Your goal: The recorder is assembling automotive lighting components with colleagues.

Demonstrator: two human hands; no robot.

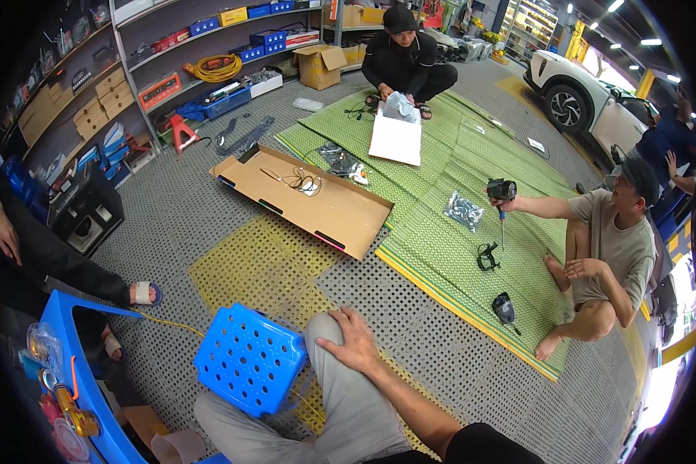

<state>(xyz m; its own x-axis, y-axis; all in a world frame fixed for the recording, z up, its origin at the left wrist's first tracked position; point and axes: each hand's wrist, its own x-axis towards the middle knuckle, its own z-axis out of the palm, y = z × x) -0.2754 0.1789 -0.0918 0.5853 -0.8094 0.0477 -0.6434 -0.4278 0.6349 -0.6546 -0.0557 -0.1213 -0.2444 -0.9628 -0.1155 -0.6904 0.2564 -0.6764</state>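
Observation:
My right hand [352,340] rests on my bent knee in grey trousers [326,344], its fingers loosely spread over the knee with nothing in them. My left hand does not show. Right beside that knee stands a blue plastic stool [249,359] with a holed seat, between my legs. Beyond it an open cardboard box [332,205] lies on the floor, with a black cable [290,179] in it.
A person on the right holds a black lamp [501,189] and a screwdriver [503,224] over a green mat [456,278]. Another crouches at the far mat with a white box [396,143]. Someone stands at the left by a blue table [93,371]. Shelves [201,46] line the back; a white car [568,97] is behind.

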